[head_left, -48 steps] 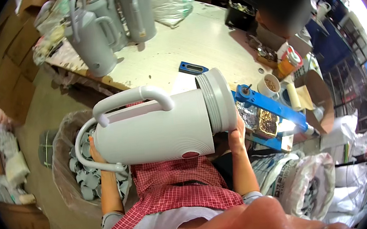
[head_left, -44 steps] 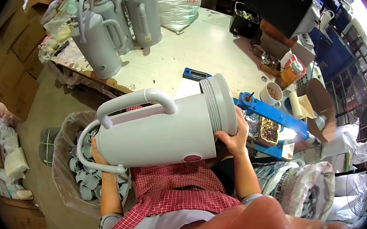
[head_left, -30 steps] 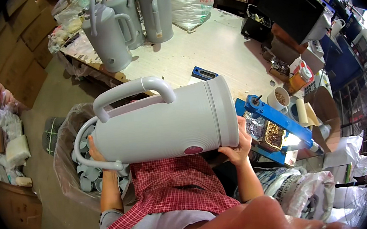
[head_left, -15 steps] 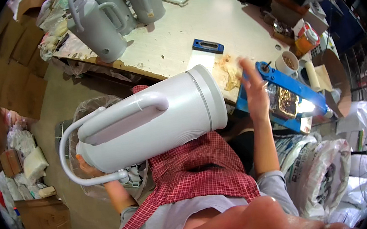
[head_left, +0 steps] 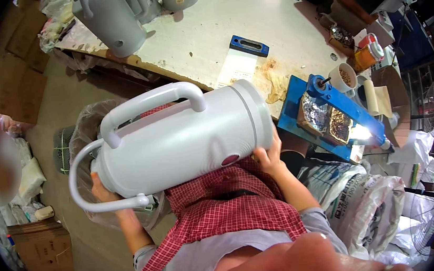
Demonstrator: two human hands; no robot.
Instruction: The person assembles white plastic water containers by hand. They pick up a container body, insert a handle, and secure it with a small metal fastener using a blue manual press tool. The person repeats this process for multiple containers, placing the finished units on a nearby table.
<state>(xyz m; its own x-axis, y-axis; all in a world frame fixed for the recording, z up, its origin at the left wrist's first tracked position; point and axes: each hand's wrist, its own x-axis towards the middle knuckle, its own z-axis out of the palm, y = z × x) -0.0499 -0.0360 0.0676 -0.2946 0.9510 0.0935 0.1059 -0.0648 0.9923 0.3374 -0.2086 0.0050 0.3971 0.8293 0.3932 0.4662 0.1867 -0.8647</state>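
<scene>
A large grey plastic thermos jug [head_left: 175, 145] lies on its side across my lap, over a red checked apron [head_left: 225, 214]. Its wide rim points right; its narrow end, with a swinging carry handle [head_left: 75, 174], points left. My left hand [head_left: 104, 192] is closed on the narrow end, fingers partly hidden beneath. My right hand [head_left: 272, 155] grips the wide rim from its near side, some fingers behind the jug. The fixed side handle [head_left: 155, 98] faces the table, and a dark red oval [head_left: 230, 159] shows on the jug's near side.
More grey jugs [head_left: 113, 27] stand at the table's far left. A blue bar-shaped tool [head_left: 248, 45] and paper [head_left: 236, 70] lie on the white table [head_left: 206, 31]. To the right is a lit blue machine [head_left: 331, 118] with trays of small metal parts, beside a white cup [head_left: 340, 77] and sacks [head_left: 362, 210].
My right hand has come down from near the blue machine and taken hold of the jug's wide rim. The jug has rolled, so its side handle moved toward the table and the red oval came into view.
</scene>
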